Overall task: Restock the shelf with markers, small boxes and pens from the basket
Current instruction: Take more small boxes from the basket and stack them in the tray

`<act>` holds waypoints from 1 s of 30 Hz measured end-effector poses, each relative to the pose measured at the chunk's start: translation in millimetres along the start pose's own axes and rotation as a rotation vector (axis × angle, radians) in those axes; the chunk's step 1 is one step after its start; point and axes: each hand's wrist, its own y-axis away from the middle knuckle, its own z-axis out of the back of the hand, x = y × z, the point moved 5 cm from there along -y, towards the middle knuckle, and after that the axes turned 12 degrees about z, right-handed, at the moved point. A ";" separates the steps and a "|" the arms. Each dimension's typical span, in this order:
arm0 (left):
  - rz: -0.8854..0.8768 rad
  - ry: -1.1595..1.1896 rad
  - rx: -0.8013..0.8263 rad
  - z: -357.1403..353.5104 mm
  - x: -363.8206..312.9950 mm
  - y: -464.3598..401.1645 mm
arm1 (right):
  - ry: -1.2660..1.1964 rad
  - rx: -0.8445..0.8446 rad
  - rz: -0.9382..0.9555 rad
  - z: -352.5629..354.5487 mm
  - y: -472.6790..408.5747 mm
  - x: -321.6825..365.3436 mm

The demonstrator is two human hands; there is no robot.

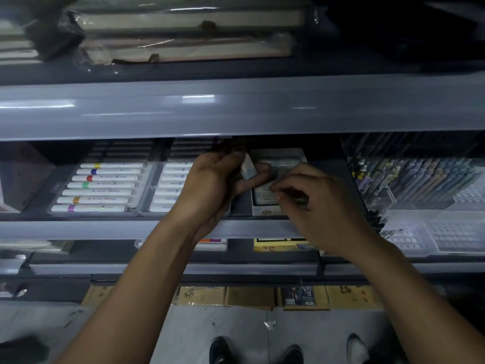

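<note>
- I see a small pale box (248, 168) held up on edge inside the middle shelf opening, just above an open carton of small boxes (265, 198) that sits on the shelf (78, 228).
- My left hand (210, 187) grips that small pale box — thumb on its near side, one finger curled round from behind; the other fingers are in shadow and I cannot tell how they lie.
- My right hand (319, 203) is down over the carton with fingers curled, the fingertips pinching something among the packed boxes; what exactly it pinches is too blurred to say.
- Left of the hands, on the same shelf, two clear trays lie side by side: the far one holds white markers (102, 186) with coloured bands, the nearer tray of markers (170, 185) is partly hidden by my left wrist.
- At the right end of the shelf stand clear cases of pens (409, 179), packed upright.
- Above, wrapped flat packs (183, 32) are stacked on the upper shelf; lower down are yellow boxes (283, 245) and brown cartons (249, 296).
- At the bottom — grey floor and dark shoes (220, 350).
</note>
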 end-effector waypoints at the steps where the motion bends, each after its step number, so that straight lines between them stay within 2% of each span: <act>1: 0.017 0.033 0.022 0.0 1.0 0.7 | -0.012 -0.029 -0.008 2.8 -1.7 0.6; 4: 0.028 0.033 0.049 2.5 3.9 2.6 | -0.068 -0.118 -0.033 9.4 -7.1 1.1; 10: -0.064 -0.231 0.001 2.8 5.5 5.2 | -0.310 -0.205 -0.110 16.2 -15.6 4.6; 15: -0.050 -0.191 0.035 -0.2 12.4 1.6 | -0.346 -0.153 -0.099 16.0 -21.5 1.2; 23: -0.011 -0.106 0.067 0.6 20.9 -5.1 | -0.211 -0.024 -0.036 22.4 -20.4 3.3; 25: -0.003 -0.144 0.025 -0.1 18.7 -5.0 | -0.245 -0.021 -0.041 22.8 -20.7 0.6; 26: -0.051 -0.256 -0.060 2.6 14.9 -5.2 | -0.242 -0.028 -0.045 22.6 -20.3 -3.1; 28: -0.225 -0.668 -0.302 9.6 6.0 -7.2 | -0.195 -0.034 -0.058 22.3 -17.9 -12.7; 30: -0.327 -1.072 -0.441 12.1 3.3 -9.3 | -0.157 -0.019 -0.052 21.8 -15.5 -17.7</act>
